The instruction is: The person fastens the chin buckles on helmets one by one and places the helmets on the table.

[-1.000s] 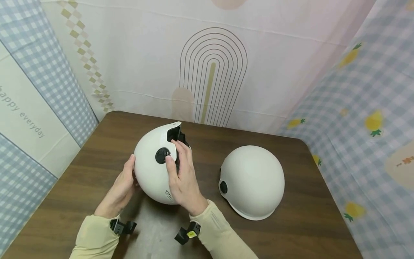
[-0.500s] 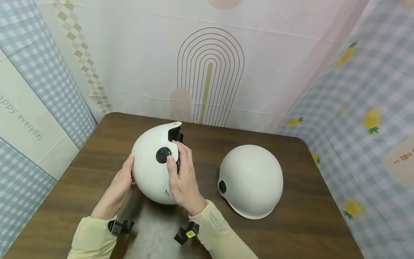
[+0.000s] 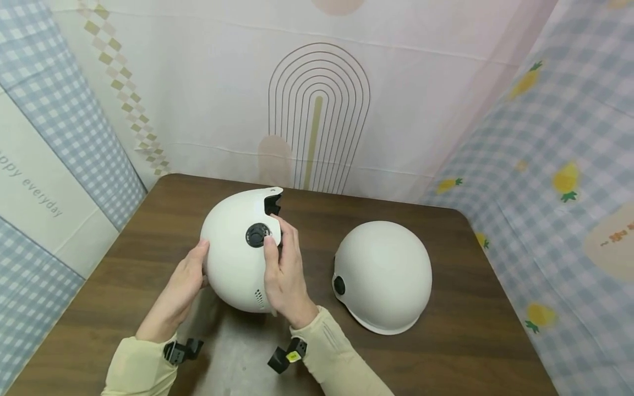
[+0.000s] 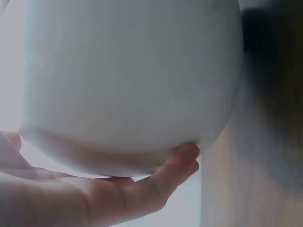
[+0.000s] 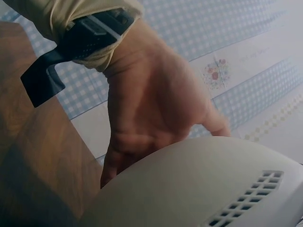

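A white helmet (image 3: 233,258) stands tilted over the table, its black-lined opening turned away to the right and a round black disc (image 3: 257,235) on its side. My left hand (image 3: 180,283) holds the dome from the left. In the left wrist view its fingers (image 4: 158,187) curve along the shell. My right hand (image 3: 287,275) grips the rim, thumb on the outer shell beside the disc and the other fingers over the edge, their tips hidden. The right wrist view shows the vent holes (image 5: 246,201) near this hand. A second white helmet (image 3: 383,275) sits dome up to the right.
Both helmets are on a dark brown wooden table (image 3: 470,308) with a greyish patch (image 3: 233,352) at its near middle. A patterned cloth (image 3: 218,93) hangs behind the table's far edge. Checked cloth (image 3: 559,220) hangs on the right side.
The held helmet has turned slightly, its disc and rim shifting right, so less of the black lining shows. My right hand has moved a little right with it. The second helmet stays put.
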{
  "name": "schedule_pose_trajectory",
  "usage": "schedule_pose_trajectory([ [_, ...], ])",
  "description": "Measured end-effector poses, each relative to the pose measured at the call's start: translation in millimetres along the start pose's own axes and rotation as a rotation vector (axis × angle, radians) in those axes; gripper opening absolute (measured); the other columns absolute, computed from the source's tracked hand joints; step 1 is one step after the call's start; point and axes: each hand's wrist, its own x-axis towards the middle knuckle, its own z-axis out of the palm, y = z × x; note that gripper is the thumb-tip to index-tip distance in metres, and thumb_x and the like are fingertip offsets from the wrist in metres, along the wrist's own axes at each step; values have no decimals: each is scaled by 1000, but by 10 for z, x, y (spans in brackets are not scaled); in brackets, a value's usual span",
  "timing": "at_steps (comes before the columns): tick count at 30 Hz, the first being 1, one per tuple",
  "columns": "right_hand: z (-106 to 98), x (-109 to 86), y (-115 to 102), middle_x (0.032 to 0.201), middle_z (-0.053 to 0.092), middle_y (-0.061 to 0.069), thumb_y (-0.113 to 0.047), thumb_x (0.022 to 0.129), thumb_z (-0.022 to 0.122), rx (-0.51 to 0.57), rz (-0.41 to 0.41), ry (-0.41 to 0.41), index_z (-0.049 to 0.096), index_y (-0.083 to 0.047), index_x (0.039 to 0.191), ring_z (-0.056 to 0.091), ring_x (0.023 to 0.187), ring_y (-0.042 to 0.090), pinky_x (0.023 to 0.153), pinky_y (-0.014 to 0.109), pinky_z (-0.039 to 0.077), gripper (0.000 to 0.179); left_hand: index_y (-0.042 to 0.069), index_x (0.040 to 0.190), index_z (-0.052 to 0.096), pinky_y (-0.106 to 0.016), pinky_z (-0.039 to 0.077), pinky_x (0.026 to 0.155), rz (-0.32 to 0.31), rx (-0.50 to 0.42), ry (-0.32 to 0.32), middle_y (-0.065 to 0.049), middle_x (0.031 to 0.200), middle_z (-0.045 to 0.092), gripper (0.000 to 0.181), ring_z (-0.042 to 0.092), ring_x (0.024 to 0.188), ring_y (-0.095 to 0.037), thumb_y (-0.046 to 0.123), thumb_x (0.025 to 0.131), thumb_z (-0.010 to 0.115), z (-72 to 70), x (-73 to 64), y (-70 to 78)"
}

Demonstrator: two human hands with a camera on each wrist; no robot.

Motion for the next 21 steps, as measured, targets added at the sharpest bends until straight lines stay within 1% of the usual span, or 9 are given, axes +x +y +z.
schedule_pose_trajectory([
  [5, -3, -7, 22, 134, 45, 2, -31, 105, 39, 14, 3, 37, 42, -14, 143, 47, 121, 12, 102, 37, 40, 41, 0, 155, 3, -54, 30, 102, 3, 17, 24, -23, 158, 7, 82, 20, 138, -39, 58, 101, 23, 26, -20, 31],
  [9, -4, -12, 26, 135, 45, 2, -30, 105, 39, 16, 0, 42, 42, -14, 143, 46, 121, 13, 103, 37, 39, 41, -1, 154, 0, -56, 27, 105, -8, 31, 26, -22, 159, 2, 83, 15, 141, -39, 57, 101, 24, 30, -28, 42],
  [17, -14, 5, 47, 131, 47, 6, -25, 105, 40, 8, -4, 76, 43, -13, 142, 48, 118, 17, 101, 38, 41, 39, 0, 154, -2, -59, 21, 110, -16, 31, 31, -23, 159, 2, 85, 13, 143, -40, 58, 101, 29, 37, -46, 70],
  [21, -19, 6, 56, 130, 47, 7, -25, 106, 39, 13, 0, 70, 42, -10, 142, 48, 117, 17, 100, 38, 41, 40, 0, 155, 0, -60, 20, 110, -12, 41, 37, -24, 159, 4, 86, 14, 142, -40, 59, 100, 30, 40, -56, 94],
])
